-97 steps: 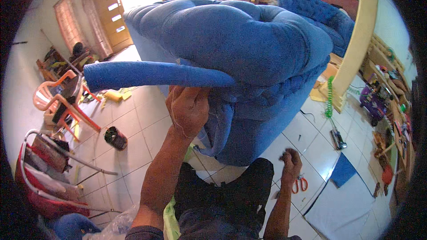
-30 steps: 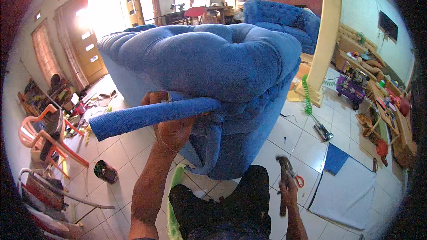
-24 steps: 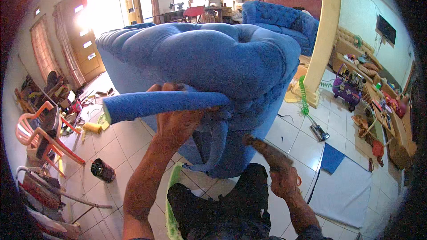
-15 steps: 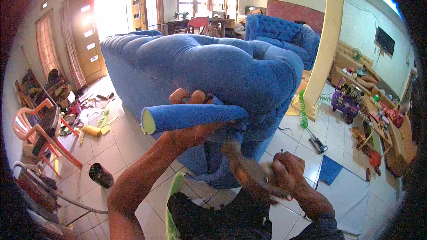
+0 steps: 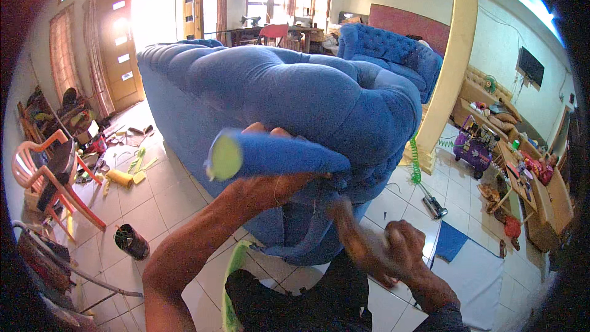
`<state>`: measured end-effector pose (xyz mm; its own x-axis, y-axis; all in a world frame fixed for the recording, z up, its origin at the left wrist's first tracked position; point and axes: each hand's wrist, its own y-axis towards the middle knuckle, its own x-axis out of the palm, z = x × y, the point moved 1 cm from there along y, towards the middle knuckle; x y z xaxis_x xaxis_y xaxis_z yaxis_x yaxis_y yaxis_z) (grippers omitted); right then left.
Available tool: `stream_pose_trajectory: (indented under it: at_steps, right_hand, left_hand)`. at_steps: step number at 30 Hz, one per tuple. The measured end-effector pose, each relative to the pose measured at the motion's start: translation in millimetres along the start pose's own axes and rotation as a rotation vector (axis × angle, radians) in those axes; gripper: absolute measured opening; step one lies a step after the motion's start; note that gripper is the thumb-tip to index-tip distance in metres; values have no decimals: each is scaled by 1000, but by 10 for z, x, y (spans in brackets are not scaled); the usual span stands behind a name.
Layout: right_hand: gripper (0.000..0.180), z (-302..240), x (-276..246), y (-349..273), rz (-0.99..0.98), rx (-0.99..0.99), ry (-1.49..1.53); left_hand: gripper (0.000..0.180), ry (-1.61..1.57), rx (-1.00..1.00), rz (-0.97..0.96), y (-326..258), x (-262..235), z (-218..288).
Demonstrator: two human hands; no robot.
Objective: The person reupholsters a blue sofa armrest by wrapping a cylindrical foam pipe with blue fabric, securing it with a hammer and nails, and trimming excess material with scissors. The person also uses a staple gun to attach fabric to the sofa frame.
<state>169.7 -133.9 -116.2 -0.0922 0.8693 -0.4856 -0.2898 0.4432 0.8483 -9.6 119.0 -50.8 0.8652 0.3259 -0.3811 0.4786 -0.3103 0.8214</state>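
The left hand [image 5: 270, 187] is closed around a blue fabric-covered foam roll [image 5: 270, 155], pressing it against the lower front edge of the tufted blue velvet sofa [image 5: 295, 92]; the roll's yellow-green foam end juts out left of the fingers. The right hand [image 5: 402, 252] is wrapped around a blurred wooden-handled tool [image 5: 350, 233], raised just below the roll's right end.

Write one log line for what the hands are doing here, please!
left hand: grips blue fabric-covered roll against blue tufted sofa | right hand: holds blurred tool, kind unclear
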Motion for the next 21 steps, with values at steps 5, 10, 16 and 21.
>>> stream_pose_trajectory:
  at_steps: [5,10,16,21]
  right_hand:
    - [53,25,22,19,-238,258,-106]
    - [61,-16,-19,38,-197,183,-45]
    - [52,-62,-15,65,-162,99,-106]
    - [58,-98,-10,-46,-226,324,-84]
  left_hand:
    - [24,110,-57,-38,20,-83,35]
    - [21,19,-96,-13,3,-41,21]
    - [22,124,0,51,-3,6,11]
    - [23,29,-54,36,-27,-27,5]
